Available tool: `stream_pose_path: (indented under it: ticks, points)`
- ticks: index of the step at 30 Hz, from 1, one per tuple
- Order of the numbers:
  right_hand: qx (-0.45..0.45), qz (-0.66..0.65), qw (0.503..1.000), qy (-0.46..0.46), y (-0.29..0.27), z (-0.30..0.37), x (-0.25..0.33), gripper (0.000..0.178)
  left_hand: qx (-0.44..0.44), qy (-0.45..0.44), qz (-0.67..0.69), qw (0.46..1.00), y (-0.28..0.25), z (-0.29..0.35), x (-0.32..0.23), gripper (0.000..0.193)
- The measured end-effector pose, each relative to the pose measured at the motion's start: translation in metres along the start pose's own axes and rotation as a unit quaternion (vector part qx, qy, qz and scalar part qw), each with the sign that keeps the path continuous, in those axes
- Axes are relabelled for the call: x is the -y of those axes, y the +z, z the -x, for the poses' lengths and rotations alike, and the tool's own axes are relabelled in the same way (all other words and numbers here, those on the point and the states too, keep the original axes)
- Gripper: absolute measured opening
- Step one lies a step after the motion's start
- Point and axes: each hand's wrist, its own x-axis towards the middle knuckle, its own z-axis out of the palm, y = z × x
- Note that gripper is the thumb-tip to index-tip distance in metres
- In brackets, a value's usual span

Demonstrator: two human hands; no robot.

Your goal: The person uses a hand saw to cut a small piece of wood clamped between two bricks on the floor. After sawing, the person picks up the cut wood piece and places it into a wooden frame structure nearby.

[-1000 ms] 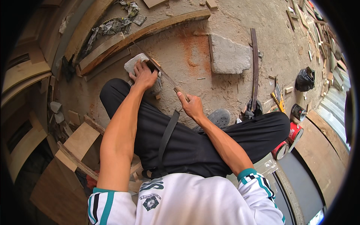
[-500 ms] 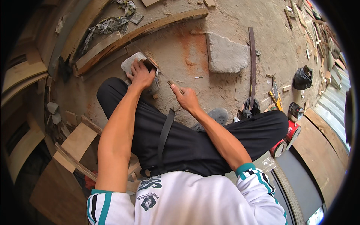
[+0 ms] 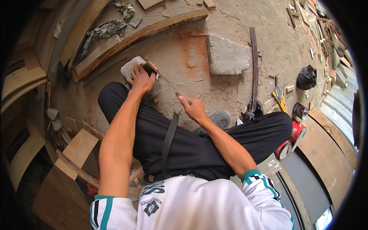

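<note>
My left hand is closed round a small dark wood piece with a paler brown edge, pressing it against a rough grey block on the ground by my left knee. In my right hand is the handle of a thin, long tool, which looks like a file or narrow blade. Its slim shaft runs up and left to the wood piece and seems to touch its edge. My left palm and fingers hide much of the wood and part of the block.
A flat pale slab lies ahead, beside a long dark strip. A long wooden beam crosses the far left. To the right are a yellow-handled saw, a black bag and tins. Wood offcuts are piled left.
My right hand has drawn the tool back toward me and slightly right, so more of its shaft shows. My left hand still holds the wood on the block.
</note>
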Motion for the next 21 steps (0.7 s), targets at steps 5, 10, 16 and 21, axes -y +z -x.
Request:
stream_pose_path:
  ticks: [5, 10, 16, 21]
  points:
    - [0.014, -0.001, 1.0, 0.02, 0.006, -0.029, 0.035, 0.061, -0.005, 0.011, 0.017, 1.0, -0.001, 0.001, -0.002, 0.085]
    - [0.042, 0.013, 0.999, 0.023, -0.018, 0.008, 0.003, 0.058, -0.004, 0.013, 0.004, 1.0, 0.001, -0.003, 0.003, 0.086]
    - [0.013, -0.021, 1.0, -0.015, 0.006, -0.029, 0.032, 0.056, -0.011, 0.025, 0.006, 1.0, 0.006, -0.008, 0.006, 0.085]
    - [-0.009, -0.018, 1.0, -0.023, -0.005, -0.014, 0.017, 0.067, 0.011, 0.014, -0.001, 1.0, -0.004, 0.0, -0.004, 0.085]
